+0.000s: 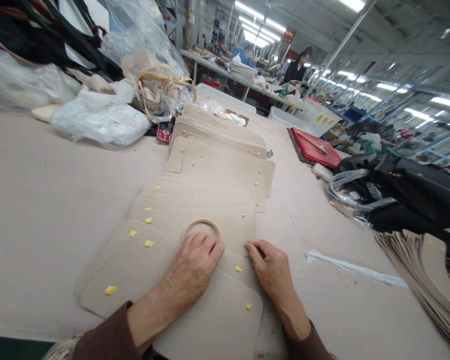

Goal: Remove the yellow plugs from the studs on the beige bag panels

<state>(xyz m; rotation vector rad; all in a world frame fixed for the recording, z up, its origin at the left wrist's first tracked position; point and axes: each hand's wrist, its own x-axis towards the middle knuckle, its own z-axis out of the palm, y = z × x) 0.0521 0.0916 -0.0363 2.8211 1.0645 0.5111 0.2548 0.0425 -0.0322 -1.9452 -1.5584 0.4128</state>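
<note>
- The left hand (198,262) is gripping the tape roll (201,221), its fingers closed on the near rim, over the fanned panels.
- The right hand (273,268) is pinching thumb and forefinger together at a panel's right edge; whether tape is between them cannot be told.
- The beige panels (225,320) are lying overlapped before the person, nearer ones carrying yellow patches (149,244), farther ones showing bare metal studs (260,172).
- The person is apparently covering studs with tape; the next move is probably calling for careful placing and pressing, without shifting the panels.
</note>
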